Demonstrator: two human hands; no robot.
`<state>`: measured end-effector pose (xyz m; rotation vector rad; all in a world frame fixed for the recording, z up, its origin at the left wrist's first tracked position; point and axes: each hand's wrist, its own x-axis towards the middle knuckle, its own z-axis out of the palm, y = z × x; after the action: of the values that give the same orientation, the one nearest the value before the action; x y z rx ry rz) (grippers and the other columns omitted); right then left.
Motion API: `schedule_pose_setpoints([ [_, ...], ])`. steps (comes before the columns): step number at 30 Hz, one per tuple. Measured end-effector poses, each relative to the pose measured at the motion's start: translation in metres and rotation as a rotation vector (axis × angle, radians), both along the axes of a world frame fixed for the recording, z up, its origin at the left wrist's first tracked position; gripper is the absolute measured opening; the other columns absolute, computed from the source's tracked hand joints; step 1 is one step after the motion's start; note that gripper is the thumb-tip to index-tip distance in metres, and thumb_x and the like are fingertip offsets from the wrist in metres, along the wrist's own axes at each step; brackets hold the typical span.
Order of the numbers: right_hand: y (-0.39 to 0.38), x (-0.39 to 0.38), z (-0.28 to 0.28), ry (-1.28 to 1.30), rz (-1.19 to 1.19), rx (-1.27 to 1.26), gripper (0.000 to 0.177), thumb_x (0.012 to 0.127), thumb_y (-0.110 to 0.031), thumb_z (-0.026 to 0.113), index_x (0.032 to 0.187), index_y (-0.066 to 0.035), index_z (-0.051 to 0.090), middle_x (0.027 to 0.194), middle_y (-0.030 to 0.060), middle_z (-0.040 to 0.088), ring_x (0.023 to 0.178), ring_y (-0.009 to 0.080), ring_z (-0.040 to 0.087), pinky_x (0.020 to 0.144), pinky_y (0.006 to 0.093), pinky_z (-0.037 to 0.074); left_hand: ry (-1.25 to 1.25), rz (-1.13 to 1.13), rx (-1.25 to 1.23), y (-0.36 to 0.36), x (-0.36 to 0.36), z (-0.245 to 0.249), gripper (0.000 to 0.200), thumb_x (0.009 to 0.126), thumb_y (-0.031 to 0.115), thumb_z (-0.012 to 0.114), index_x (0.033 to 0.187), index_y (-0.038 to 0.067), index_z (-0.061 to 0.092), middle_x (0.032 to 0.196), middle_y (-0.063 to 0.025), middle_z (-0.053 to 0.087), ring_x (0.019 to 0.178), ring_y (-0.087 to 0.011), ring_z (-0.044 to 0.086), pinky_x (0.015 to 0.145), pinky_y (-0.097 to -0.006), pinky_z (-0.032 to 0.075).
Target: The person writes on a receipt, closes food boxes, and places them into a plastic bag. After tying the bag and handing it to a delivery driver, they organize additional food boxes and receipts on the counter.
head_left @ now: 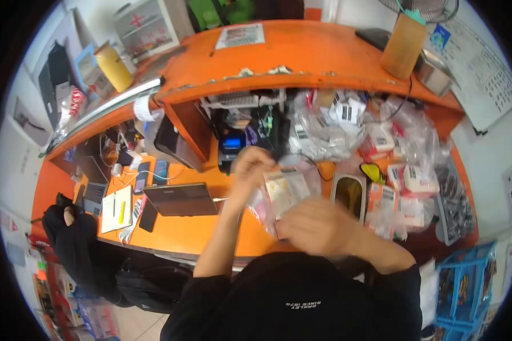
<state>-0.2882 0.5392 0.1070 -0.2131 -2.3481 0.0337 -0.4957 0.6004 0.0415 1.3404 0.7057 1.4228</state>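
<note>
A clear plastic packet [285, 190] with a pale, printed insert and a barcode label at its top lies over the orange desk in front of me. My left hand [253, 163] is closed at the packet's upper left corner, fingers bent inward. Across the packet's lower right edge my right hand [318, 227] is closed too, its fingertips near the bottom corner and slightly smeared. More crumpled clear plastic [259, 207] shows under the packet's left side. Just right of the packet is a rectangular metal tray [349, 196].
Bagged, barcoded parcels [330, 128] heap up under the orange shelf [301, 48] and along the right. A tablet [179, 199], phone [148, 217] and notebook [116, 209] lie left. Another person's dark sleeve [68, 233] is at far left. Blue bins [466, 284] stand lower right.
</note>
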Motion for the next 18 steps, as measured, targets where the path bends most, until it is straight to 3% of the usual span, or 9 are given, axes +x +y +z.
schedule_pose_setpoints([
  [2,0.007,0.035,0.010,0.078,-0.286,-0.044,0.015,0.071,-0.004,0.067,0.086,-0.002,0.065,0.086,0.0101,0.065,0.079,0.0245,0.063,0.068,0.0342,0.049,0.629,0.235,-0.087,-0.004,-0.055,-0.017,0.055,0.081,0.021,0.071,0.126,0.002,0.047,0.124,-0.0142,0.049,0.122,-0.0242,0.046,0.098,-0.0372,0.040],
  [3,0.008,0.049,0.012,0.105,-0.434,-0.078,0.015,0.072,-0.003,0.067,0.087,-0.001,0.065,0.087,0.0114,0.066,0.080,0.0258,0.064,0.070,0.0354,0.049,0.629,0.231,-0.097,-0.014,-0.056,-0.025,0.055,0.081,0.021,0.071,0.126,0.002,0.047,0.124,-0.0142,0.049,0.122,-0.0242,0.046,0.098,-0.0372,0.040],
  [5,0.008,0.068,0.005,0.258,-0.622,-0.201,0.012,0.075,0.000,0.066,0.086,-0.001,0.065,0.085,0.0121,0.066,0.078,0.0280,0.063,0.069,0.0359,0.049,1.659,0.107,-0.309,-0.035,-0.058,-0.042,0.098,0.073,0.038,0.076,0.146,0.000,0.021,0.149,-0.0252,0.022,0.141,-0.0396,0.017,0.113,-0.0489,0.020],
  [7,0.005,0.075,-0.004,0.297,-0.683,-0.260,0.010,0.076,0.000,0.065,0.086,0.000,0.065,0.085,0.0132,0.066,0.077,0.0288,0.063,0.070,0.0357,0.049,1.384,-0.048,0.034,-0.035,-0.042,-0.096,0.121,0.067,0.050,0.076,0.149,0.000,0.001,0.154,-0.0274,0.001,0.143,-0.0443,-0.001,0.114,-0.0540,0.003],
  [9,0.002,0.074,-0.017,0.332,-0.745,-0.377,0.008,0.079,0.000,0.064,0.087,0.002,0.065,0.085,0.0150,0.066,0.078,0.0299,0.064,0.070,0.0354,0.049,0.995,0.132,0.201,-0.039,0.002,-0.105,0.115,0.068,0.046,0.075,0.150,0.003,0.007,0.154,-0.0255,0.007,0.142,-0.0451,0.002,0.113,-0.0564,0.001],
  [12,-0.002,0.074,-0.035,0.304,-0.737,-0.416,0.008,0.080,0.000,0.063,0.087,0.002,0.065,0.084,0.0157,0.066,0.079,0.0305,0.065,0.070,0.0350,0.050,1.008,0.331,0.287,-0.041,0.030,-0.084,0.100,0.066,0.036,0.076,0.147,0.006,0.026,0.152,-0.0236,0.017,0.141,-0.0445,0.011,0.112,-0.0597,0.005],
  [14,-0.008,0.074,-0.044,0.326,-0.772,-0.465,0.007,0.081,-0.002,0.063,0.086,0.001,0.065,0.082,0.0153,0.066,0.073,0.0294,0.064,0.065,0.0337,0.049,1.432,0.328,0.528,-0.035,0.029,-0.082,0.069,0.067,0.025,0.074,0.131,0.008,0.053,0.144,-0.0196,0.034,0.136,-0.0421,0.025,0.112,-0.0542,0.017],
  [17,-0.016,0.077,-0.066,0.351,-0.827,-0.521,0.006,0.081,-0.002,0.063,0.086,0.001,0.065,0.078,0.0152,0.064,0.069,0.0282,0.063,0.063,0.0338,0.048,1.053,0.173,0.075,-0.035,0.027,-0.059,0.041,0.069,0.015,0.069,0.110,0.008,0.066,0.134,-0.0149,0.047,0.128,-0.0366,0.037,0.105,-0.0445,0.032],
  [18,-0.019,0.079,-0.070,0.356,-0.821,-0.510,0.006,0.081,-0.002,0.063,0.086,0.001,0.065,0.078,0.0152,0.064,0.069,0.0282,0.063,0.063,0.0338,0.048,0.997,0.253,0.231,-0.029,0.019,-0.054,0.030,0.073,0.012,0.064,0.102,0.006,0.067,0.118,-0.0145,0.059,0.114,-0.0347,0.050,0.092,-0.0410,0.042],
])
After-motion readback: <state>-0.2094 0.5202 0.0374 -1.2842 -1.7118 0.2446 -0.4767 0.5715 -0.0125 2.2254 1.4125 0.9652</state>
